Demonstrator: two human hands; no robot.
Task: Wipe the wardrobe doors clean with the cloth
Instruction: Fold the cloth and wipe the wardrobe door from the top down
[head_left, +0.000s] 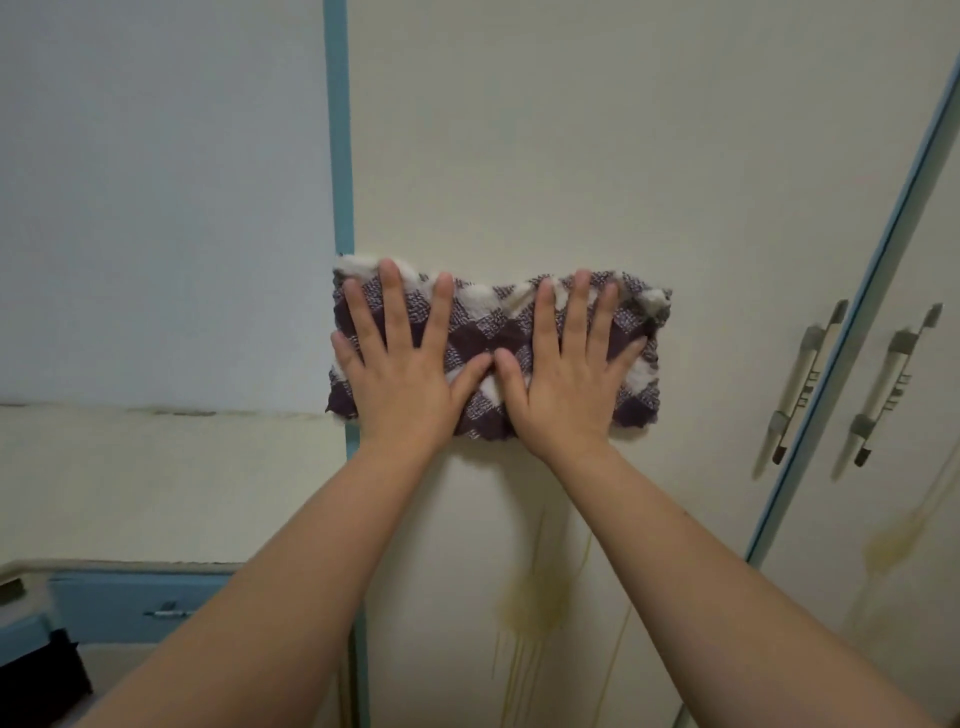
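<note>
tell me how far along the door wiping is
Probably not far. The door looks unmarked above the cloth. The left hand and right hand press the cloth flat on it. Left: the yellow stain below, and a second stain on the neighbouring door.

Left hand (400, 379) and right hand (566, 379) lie side by side on the cloth (493, 332) against the wardrobe door (571, 156).

Pale grey-blue wall (156, 182), cream lower band (156, 483), blue drawer (104, 603) with metal pull (167, 612)
</note>
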